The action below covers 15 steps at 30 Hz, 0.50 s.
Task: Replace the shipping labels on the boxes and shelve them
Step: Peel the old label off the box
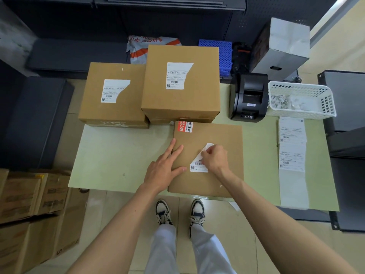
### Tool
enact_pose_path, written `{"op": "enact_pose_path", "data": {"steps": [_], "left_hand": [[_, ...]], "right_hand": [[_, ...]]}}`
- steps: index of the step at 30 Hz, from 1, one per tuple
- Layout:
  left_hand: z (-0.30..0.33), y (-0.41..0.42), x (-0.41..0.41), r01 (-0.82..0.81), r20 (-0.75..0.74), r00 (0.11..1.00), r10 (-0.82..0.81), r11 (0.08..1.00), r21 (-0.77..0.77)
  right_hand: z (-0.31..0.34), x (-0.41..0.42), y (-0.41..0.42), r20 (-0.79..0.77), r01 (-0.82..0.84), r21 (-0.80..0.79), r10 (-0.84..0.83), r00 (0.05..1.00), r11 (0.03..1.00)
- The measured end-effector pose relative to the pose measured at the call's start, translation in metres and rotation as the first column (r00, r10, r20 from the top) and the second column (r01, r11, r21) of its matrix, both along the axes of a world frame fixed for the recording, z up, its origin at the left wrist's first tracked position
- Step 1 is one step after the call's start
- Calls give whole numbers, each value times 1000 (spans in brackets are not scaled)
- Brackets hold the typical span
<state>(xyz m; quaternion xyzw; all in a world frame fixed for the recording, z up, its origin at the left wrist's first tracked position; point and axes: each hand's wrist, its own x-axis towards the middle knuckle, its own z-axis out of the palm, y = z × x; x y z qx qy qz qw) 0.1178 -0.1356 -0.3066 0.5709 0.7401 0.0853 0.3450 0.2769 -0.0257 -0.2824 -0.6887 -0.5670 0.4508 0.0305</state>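
1. Head view: the near box (207, 175) lies flat at the front of the worktop (118, 155).
2. The left hand (165, 168) rests open, fingers spread, on the box's left edge.
3. The right hand (214, 158) pinches the label (198, 165), its upper part peeled up and its lower part stuck to the box top.
4. Two more labelled boxes (180, 82) stand behind.

Near box (219, 175) flat on pale green table (110, 155). Left hand (165, 167) pressed flat, fingers spread, on box's left edge. Right hand (214, 158) pinching peeled-up corner of white shipping label (197, 165); lower part with barcode stuck down. Two boxes at far side, left box (112, 93) and taller box (181, 82), each with torn label. Black label printer (249, 96), white basket (302, 99), label strip (292, 155) at right.
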Motion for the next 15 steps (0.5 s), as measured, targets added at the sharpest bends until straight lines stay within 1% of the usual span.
{"op": "enact_pose_path", "data": {"steps": [6,11,15], "left_hand": [[0,0,0,-20,-39,999,19,1000,-14],[-2,1,-1,-17,-53,998,16,1000,-24],[-5,2,-2,-10,-55,998,8,999,-33]], "right_hand": [[5,11,-8,25,-124,73,123,992,990],[12,26,-20,53,-212,148,207,977,966],[20,36,-33,108,-305,198,288,951,932]]}}
